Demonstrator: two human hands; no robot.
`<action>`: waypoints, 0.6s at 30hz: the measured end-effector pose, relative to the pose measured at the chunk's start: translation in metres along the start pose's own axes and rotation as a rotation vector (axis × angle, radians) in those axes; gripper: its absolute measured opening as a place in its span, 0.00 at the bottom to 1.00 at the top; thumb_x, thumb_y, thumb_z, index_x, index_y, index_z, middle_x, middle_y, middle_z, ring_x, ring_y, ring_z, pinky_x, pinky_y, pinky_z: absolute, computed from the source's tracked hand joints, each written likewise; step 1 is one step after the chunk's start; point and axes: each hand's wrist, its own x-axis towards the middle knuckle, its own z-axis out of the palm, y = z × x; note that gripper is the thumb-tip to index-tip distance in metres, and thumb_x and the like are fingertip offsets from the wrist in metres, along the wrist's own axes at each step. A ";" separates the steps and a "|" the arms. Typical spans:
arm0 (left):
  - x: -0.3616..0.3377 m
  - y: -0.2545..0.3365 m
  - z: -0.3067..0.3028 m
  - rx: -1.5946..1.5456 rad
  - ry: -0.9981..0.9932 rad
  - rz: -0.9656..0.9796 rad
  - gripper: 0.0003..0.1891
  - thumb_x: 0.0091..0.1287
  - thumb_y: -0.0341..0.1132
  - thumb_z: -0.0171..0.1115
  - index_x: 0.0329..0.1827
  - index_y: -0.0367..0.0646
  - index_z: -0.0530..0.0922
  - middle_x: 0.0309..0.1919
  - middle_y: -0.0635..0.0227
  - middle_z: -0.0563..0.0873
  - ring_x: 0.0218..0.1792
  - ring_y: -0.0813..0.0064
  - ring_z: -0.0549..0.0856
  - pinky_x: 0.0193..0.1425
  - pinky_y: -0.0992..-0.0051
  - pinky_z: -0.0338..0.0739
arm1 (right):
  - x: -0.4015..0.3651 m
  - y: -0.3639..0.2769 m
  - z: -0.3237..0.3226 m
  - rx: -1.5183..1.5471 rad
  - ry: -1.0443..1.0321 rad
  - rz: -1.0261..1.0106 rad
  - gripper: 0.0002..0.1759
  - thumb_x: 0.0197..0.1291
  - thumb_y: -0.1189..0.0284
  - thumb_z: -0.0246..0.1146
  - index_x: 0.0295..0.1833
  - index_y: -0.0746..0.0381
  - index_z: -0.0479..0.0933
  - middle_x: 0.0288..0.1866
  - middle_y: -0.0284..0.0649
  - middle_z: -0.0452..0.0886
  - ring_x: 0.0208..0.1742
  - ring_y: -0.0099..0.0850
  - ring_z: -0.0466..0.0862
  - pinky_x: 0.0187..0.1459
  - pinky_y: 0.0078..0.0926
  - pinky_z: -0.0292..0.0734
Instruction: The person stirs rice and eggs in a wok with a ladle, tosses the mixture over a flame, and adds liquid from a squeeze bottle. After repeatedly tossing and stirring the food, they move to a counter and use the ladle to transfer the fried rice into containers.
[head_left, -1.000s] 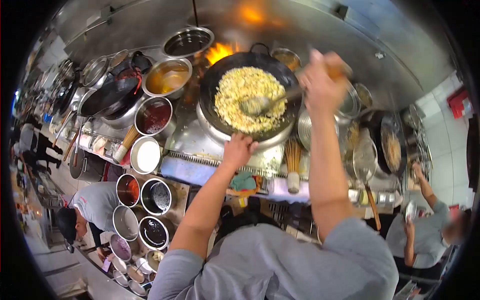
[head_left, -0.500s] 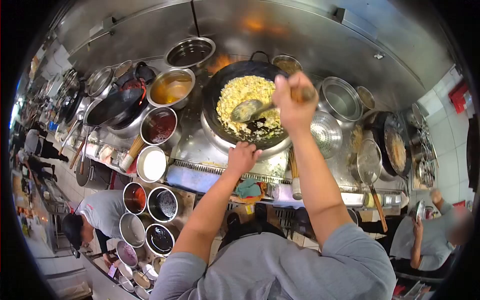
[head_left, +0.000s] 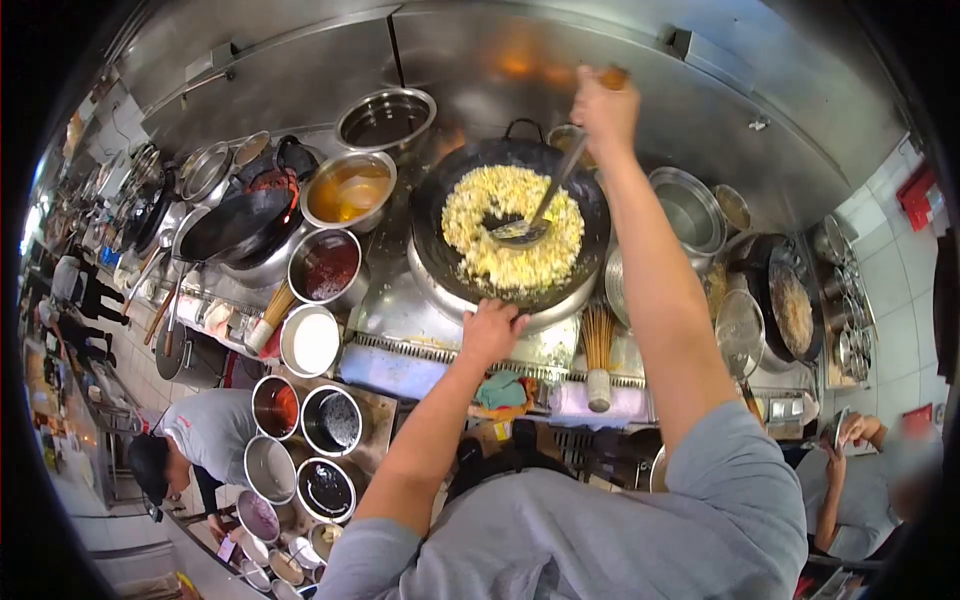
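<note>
My right hand (head_left: pixel 607 112) is closed round the upper handle of a ladle (head_left: pixel 562 185), with the wooden end sticking out above the fist. The ladle's bowl rests in a black wok (head_left: pixel 432 245), amid crumbly yellow-and-white food that looks like egg fried rice (head_left: pixel 480 260). A dark bare patch of wok shows beside the bowl, and the food lies round it in a ring. At the near edge of the wok, my left hand (head_left: pixel 493 332) grips the rim with its fingers curled over it.
Left of the wok stand metal pots of amber liquid (head_left: pixel 348 190), dark red sauce (head_left: pixel 328 268) and white contents (head_left: pixel 310 340). A bamboo brush (head_left: pixel 598 350) and strainer (head_left: pixel 740 325) are on the right. One person (head_left: pixel 205 435) bends at lower left; another (head_left: pixel 870 480) is at right.
My right hand has moved up and away, bringing the ladle's handle steeper and its bowl slightly right. The food has spread into a ring. My left hand stays on the rim.
</note>
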 end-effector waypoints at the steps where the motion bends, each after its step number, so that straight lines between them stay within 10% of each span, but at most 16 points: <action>1: 0.010 -0.003 -0.001 0.000 0.027 0.000 0.18 0.68 0.54 0.58 0.41 0.49 0.83 0.42 0.66 0.82 0.52 0.61 0.78 0.51 0.49 0.71 | 0.014 -0.019 0.002 0.055 0.065 0.114 0.18 0.65 0.73 0.63 0.24 0.56 0.64 0.15 0.27 0.67 0.13 0.19 0.66 0.17 0.20 0.61; 4: -0.002 -0.005 0.011 -0.023 0.093 0.026 0.17 0.68 0.53 0.59 0.39 0.49 0.83 0.40 0.67 0.82 0.50 0.61 0.79 0.48 0.50 0.71 | -0.011 0.044 0.000 0.112 0.122 -0.142 0.16 0.65 0.72 0.63 0.25 0.57 0.67 0.15 0.28 0.70 0.12 0.18 0.66 0.14 0.21 0.59; 6: -0.002 -0.004 0.013 -0.028 0.131 0.050 0.17 0.68 0.53 0.59 0.39 0.49 0.83 0.40 0.67 0.82 0.49 0.61 0.79 0.48 0.50 0.70 | -0.005 0.020 0.017 0.209 -0.117 0.132 0.17 0.66 0.72 0.63 0.27 0.56 0.65 0.15 0.28 0.66 0.13 0.19 0.65 0.15 0.22 0.60; 13: -0.001 0.003 0.003 0.002 0.012 -0.004 0.18 0.69 0.54 0.57 0.39 0.49 0.83 0.42 0.65 0.82 0.51 0.59 0.78 0.50 0.51 0.71 | -0.039 0.022 0.015 0.228 -0.135 0.107 0.16 0.66 0.72 0.63 0.27 0.58 0.66 0.15 0.32 0.68 0.13 0.23 0.68 0.16 0.25 0.64; 18: 0.005 -0.014 0.022 -0.075 0.123 0.041 0.19 0.68 0.54 0.58 0.38 0.47 0.82 0.42 0.64 0.82 0.52 0.57 0.78 0.52 0.51 0.71 | -0.048 -0.092 -0.052 0.200 -0.121 0.117 0.20 0.68 0.71 0.61 0.24 0.53 0.62 0.13 0.23 0.63 0.12 0.16 0.61 0.16 0.20 0.55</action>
